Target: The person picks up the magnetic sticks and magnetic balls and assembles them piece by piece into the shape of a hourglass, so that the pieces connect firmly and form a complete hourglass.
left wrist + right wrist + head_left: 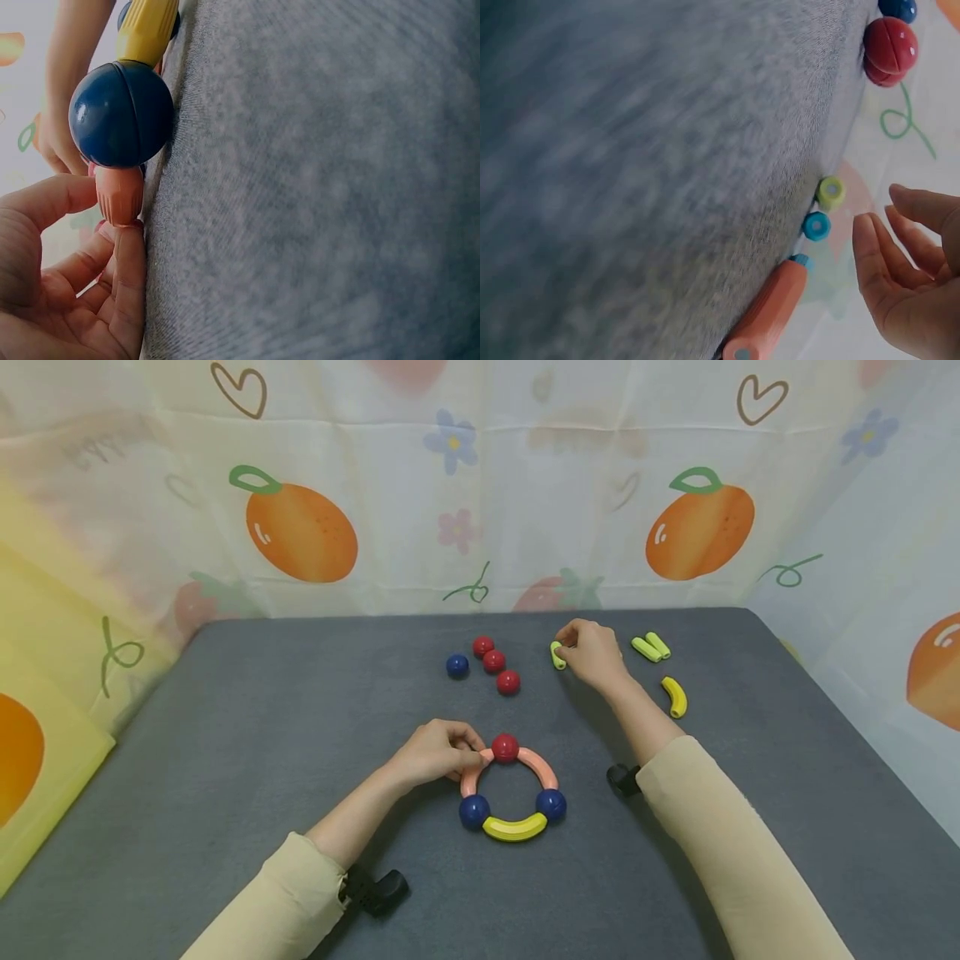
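A ring of toy balls and curved sticks lies on the table: a red ball, two blue balls, a yellow curved stick and two coral curved sticks. My left hand pinches the left coral curved stick between thumb and fingers. Farther back, my right hand hovers by a short lime-green stick. In the right wrist view its fingers are loosely bent and apart from the green stick.
Several loose red balls and a blue ball sit behind the ring. To the right are two lime-green sticks and a yellow curved stick. Blue pieces and a coral stick show in the right wrist view.
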### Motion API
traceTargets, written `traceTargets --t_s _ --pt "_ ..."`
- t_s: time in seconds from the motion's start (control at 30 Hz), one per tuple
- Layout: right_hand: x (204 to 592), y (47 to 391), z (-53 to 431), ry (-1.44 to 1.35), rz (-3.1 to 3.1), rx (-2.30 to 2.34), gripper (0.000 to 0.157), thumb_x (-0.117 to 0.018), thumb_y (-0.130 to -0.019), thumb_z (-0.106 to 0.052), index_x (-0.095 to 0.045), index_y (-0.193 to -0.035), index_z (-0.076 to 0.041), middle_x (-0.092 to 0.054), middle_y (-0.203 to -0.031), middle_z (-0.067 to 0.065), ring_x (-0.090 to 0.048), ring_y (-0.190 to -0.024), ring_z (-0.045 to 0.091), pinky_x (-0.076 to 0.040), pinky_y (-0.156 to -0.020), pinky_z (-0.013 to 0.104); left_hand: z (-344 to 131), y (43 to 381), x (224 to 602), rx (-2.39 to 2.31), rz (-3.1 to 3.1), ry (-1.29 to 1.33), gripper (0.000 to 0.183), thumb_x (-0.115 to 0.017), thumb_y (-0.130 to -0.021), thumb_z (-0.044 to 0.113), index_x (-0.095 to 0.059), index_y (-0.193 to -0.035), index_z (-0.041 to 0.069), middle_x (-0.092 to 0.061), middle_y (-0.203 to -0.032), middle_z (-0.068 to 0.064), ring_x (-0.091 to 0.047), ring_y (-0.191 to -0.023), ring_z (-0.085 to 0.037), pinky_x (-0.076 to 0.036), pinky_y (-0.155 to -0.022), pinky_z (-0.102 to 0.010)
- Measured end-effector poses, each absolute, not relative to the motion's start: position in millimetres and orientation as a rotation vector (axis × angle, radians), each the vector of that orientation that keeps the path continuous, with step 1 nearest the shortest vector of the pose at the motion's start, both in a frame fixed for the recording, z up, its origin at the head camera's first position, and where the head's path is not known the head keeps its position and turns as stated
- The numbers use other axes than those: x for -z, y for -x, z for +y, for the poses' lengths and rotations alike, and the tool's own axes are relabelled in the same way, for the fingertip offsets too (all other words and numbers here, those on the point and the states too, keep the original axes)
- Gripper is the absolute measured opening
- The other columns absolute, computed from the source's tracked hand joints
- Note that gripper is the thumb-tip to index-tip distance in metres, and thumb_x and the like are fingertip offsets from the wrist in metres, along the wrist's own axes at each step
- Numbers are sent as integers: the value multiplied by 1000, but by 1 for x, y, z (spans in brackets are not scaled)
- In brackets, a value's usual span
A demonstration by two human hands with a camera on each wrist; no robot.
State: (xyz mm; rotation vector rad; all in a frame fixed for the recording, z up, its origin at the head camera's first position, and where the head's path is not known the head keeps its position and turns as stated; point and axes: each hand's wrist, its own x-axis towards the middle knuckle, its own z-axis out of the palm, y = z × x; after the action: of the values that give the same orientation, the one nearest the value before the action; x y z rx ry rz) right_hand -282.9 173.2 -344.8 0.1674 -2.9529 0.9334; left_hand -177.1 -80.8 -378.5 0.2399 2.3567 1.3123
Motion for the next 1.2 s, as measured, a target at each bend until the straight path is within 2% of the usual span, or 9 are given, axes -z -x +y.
traceTargets --t_s 0.27,0.63,0.87,1.1,1.2 --pt "347 293 168 -149 -2999 -808 31 -63 -94 -13 -64 -121 1 -66 -116 21 -62 -107 37 -52 -89 46 -80 178 379 -1320 2342 -248 16 -70 -87 21 -72 -95 8 -64 -72 1 -64 -67 -10 -60 -67 -26" --pt "351 299 165 -313 -3119 -570 38 -65 -89 -7 -60 -124 6 -66 -121 25 -61 -115 41 -51 -98 50 -81 179 380 -1321 2347 -254 15 -70 -88 22 -72 -95 8 -64 -72 1 -64 -68 -10 -60 -67 -27" --pt "354 301 164 -338 -3131 -550 42 -53 -86 -3 -58 -127 5 -64 -123 24 -60 -116 42 -51 -95 51 -81 178 381 -1312 2354 -241 15 -71 -88 21 -72 -95 8 -63 -72 1 -64 -67 -10 -60 -67 -26" --pt "352 300 161 -305 -3154 -540 42 -61 -94 -17 -55 -131 3 -63 -129 22 -61 -117 41 -52 -95 51 -81 179 381 -1307 2358 -240 16 -71 -88 22 -72 -95 9 -63 -72 1 -64 -66 -10 -59 -66 -26" --pt "353 300 160 -324 -3140 -529 40 -61 -94 -13 -56 -130 3 -63 -129 22 -61 -118 41 -52 -96 51 -82 178 381 -1318 2353 -245 16 -71 -88 22 -72 -94 8 -63 -72 1 -64 -67 -10 -60 -67 -26"
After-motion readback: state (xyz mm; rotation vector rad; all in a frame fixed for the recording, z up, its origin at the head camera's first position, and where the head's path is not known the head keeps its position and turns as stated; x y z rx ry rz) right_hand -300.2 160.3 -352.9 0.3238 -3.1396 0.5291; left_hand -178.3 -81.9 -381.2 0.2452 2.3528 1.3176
